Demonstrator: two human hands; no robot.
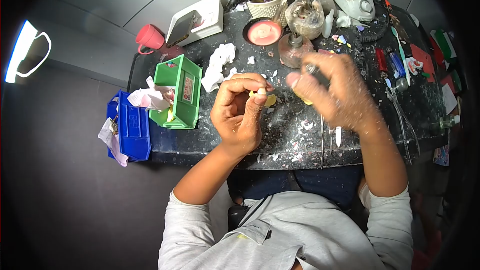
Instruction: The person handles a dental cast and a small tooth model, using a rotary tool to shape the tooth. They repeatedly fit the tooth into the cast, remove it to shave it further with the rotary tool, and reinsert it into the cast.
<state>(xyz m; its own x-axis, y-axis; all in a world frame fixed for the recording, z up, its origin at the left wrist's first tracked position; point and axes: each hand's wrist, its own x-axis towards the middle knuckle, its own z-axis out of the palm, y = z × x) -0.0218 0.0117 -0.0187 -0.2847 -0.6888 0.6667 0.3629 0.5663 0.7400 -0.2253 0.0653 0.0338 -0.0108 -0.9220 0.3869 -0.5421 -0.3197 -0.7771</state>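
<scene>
My left hand [240,112] is raised over the black table, its thumb and fingertips pinched round a small pale piece [261,91]. To its right my right hand [337,90], blurred and dusted with white specks, has its thumb and fingers curled around a dark, rounded tool end [311,68]. The rest of that tool is hidden by the hand. A yellow piece [270,100] shows just behind my left fingertips. The two hands are apart.
A green bin [188,95] and a blue bin [135,127] stand at the left. Behind are a pink cup [149,37], a white tray [209,26], a bowl of pink material [265,33] and a glass burner [294,52]. Metal tools [402,120] lie at the right.
</scene>
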